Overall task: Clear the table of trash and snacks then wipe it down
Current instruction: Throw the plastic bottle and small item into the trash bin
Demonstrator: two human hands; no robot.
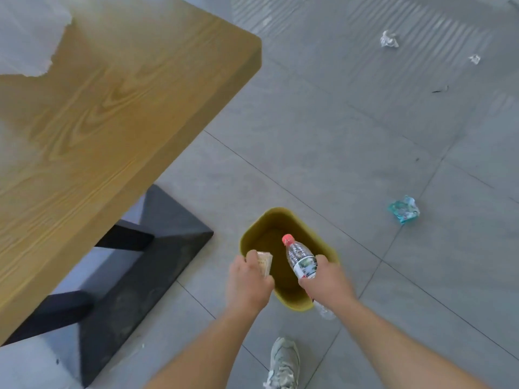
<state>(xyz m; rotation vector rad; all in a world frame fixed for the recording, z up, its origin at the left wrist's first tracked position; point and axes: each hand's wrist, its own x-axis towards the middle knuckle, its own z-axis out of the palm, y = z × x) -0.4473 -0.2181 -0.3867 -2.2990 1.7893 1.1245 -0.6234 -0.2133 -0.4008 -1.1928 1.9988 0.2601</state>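
An olive-yellow waste bin [269, 220] stands on the grey tiled floor just right of the table's black base. My right hand [327, 279] grips a clear plastic bottle [302, 258] with a red cap and a green-white label, held tilted over the bin's opening. My left hand [247, 282] holds a small beige packet [264, 262] at the bin's left rim. The wooden table [112, 113] fills the upper left, with a white sheet [28, 35] lying at its far corner.
Crumpled white paper [389, 39] and a smaller scrap [474, 59] lie on the floor at the far right. A teal wrapper [404, 209] lies right of the bin. The table's black base [146, 265] sits left of it. My shoe [283, 363] is below.
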